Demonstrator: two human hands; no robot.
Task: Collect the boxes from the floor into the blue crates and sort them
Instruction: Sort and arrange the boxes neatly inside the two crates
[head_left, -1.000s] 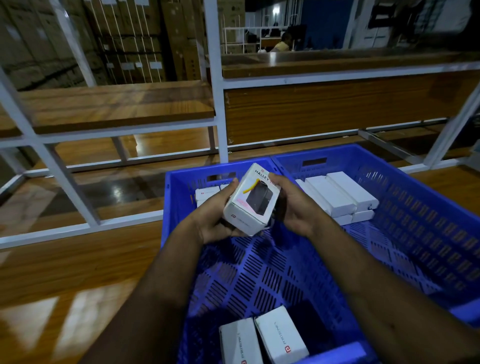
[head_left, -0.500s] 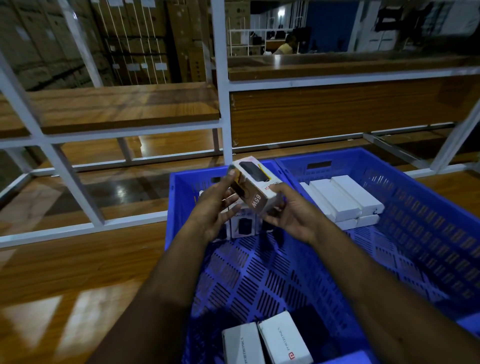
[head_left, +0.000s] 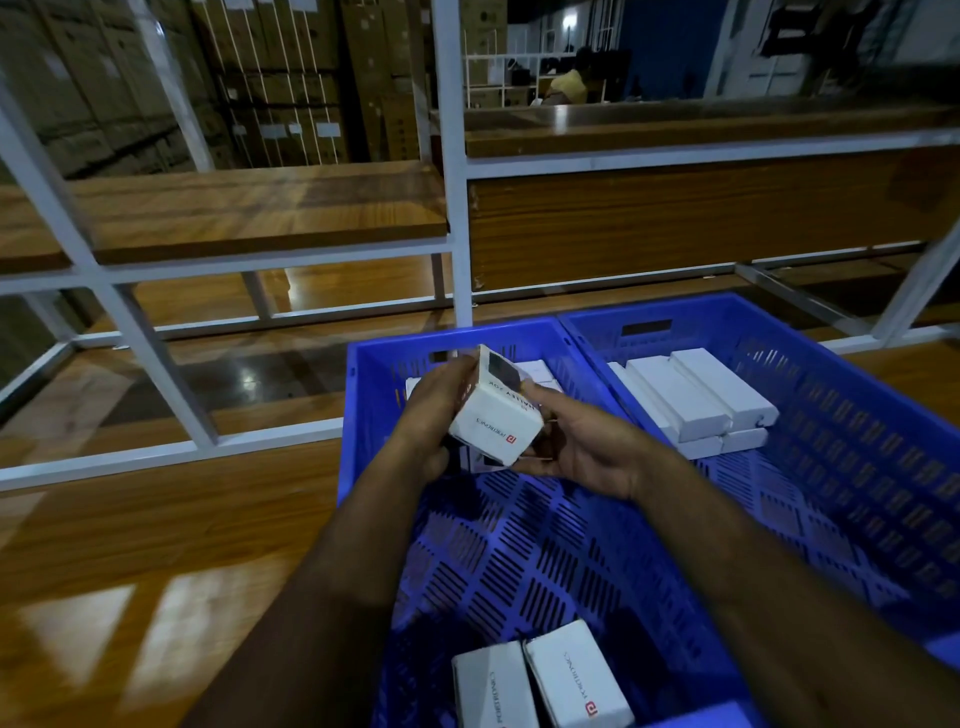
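Gripping one white box (head_left: 496, 418) with my left hand (head_left: 434, 415) and right hand (head_left: 582, 449), over left blue crate (head_left: 363, 395). Two crates sitting on wooden floor (head_left: 130, 545); two boxes (head_left: 540, 680) lying at near end; white rack (head_left: 452, 208) standing behind.

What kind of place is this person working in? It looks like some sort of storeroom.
Most likely a warehouse or stockroom: tall stacks of cardboard cartons fill the back, white metal racking carries wooden shelves, and blue crates hold small white boxes.
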